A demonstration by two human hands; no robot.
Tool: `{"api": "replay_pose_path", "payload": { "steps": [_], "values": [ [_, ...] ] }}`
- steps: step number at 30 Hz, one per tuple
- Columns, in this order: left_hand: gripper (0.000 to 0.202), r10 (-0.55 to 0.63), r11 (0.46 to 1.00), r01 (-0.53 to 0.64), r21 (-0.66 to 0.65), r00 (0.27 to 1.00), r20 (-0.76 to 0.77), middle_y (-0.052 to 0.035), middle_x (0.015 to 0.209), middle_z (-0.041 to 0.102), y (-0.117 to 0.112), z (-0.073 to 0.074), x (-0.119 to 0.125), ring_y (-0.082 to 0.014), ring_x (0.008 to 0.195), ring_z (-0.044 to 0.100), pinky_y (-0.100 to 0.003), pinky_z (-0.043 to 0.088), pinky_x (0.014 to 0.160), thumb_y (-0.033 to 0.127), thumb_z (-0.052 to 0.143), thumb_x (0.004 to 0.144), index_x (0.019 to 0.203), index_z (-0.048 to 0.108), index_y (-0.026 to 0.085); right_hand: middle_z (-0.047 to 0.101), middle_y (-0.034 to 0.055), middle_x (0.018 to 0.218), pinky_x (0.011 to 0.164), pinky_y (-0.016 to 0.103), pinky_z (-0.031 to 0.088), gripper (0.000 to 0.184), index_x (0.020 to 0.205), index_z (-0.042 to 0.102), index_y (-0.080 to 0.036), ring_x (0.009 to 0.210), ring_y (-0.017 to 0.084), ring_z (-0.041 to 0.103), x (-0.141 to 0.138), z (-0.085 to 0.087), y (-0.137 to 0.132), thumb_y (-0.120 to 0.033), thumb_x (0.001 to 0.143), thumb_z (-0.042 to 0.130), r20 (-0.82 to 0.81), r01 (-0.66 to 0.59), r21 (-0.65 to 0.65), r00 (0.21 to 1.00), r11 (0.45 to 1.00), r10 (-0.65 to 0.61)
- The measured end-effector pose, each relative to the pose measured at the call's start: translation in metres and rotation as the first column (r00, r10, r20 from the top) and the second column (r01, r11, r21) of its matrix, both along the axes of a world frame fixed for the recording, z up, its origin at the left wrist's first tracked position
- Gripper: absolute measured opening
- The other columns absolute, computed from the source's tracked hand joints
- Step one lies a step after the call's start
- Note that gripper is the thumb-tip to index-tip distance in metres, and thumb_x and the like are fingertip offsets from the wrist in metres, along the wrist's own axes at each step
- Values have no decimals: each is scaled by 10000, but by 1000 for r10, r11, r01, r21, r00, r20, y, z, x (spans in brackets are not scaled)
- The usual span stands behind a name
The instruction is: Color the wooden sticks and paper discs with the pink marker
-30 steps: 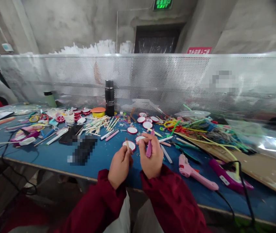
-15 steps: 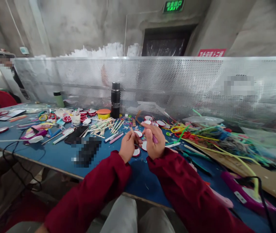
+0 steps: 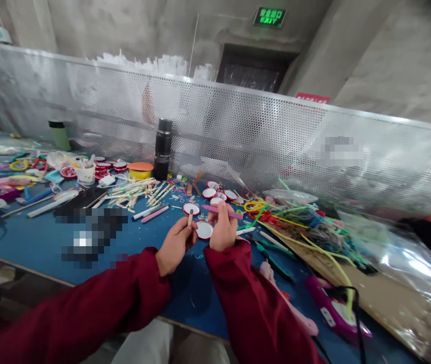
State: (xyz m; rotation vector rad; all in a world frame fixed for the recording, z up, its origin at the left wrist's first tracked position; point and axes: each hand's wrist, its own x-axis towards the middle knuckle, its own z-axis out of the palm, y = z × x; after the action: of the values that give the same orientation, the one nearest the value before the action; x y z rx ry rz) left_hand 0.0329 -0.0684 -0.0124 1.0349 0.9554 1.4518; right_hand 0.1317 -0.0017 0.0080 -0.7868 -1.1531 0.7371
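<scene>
My left hand is closed, pinching a short, flat wooden stick upright; its top end looks dark. In my right hand is a pink marker pen, gripped between the fingers and lying nearly level, its left end towards the stick. The pen and the stick are apart. Between and just beyond the hands lie white round discs with red rims, one white disc near my right hand and a smaller disc behind the stick. A capped pink pen rests left of them.
A pile of wooden sticks, a black bottle and a white cup of pens stand to the left. Right lie tangled coloured cords, green-handled pliers and a purple glue gun. A perforated metal screen borders the table.
My view has turned to the right and tilted. My hands have moved apart; the wooden stick now stands up in my left hand and the pink marker pen shows clearly in my right.
</scene>
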Motion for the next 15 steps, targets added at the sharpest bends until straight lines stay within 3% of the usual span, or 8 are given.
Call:
{"api": "replay_pose_path", "payload": {
  "steps": [3, 8, 12, 15],
  "values": [
    [249, -41, 999, 41, 0, 999, 36, 77, 532, 417, -5, -4, 4, -69, 429, 289, -200, 190, 432, 414, 550, 850, 934, 528, 181, 428, -43, 445, 388, 289, 305, 523, 715, 564, -207, 385, 130, 379, 3, -3, 2, -637, 958, 389, -30, 46, -88, 998, 995, -49],
    [296, -119, 993, 119, -13, 992, 30, 96, 502, 324, -8, -6, 8, -62, 424, 238, -209, 163, 429, 477, 538, 882, 876, 512, 182, 414, -36, 426, 371, 313, 291, 555, 638, 515, -242, 366, 138, 360, 4, -2, 5, -687, 941, 380, 61, 8, -119, 998, 993, 0],
    [290, -123, 990, 124, -63, 992, 14, 75, 551, 423, -9, -7, 8, -63, 437, 315, -196, 196, 428, 472, 573, 874, 881, 482, 196, 411, -55, 479, 397, 268, 326, 533, 634, 451, -235, 412, 112, 399, 5, 0, 7, -704, 887, 471, 39, 78, -66, 996, 995, -75],
    [316, -120, 989, 122, -80, 992, 38, 86, 544, 369, -8, -8, 7, -59, 435, 303, -192, 195, 425, 492, 593, 871, 874, 491, 193, 426, -50, 505, 430, 259, 355, 501, 643, 439, -233, 443, 113, 426, 9, 0, 7, -647, 923, 451, 125, 121, 22, 985, 992, -122]
  ]
}}
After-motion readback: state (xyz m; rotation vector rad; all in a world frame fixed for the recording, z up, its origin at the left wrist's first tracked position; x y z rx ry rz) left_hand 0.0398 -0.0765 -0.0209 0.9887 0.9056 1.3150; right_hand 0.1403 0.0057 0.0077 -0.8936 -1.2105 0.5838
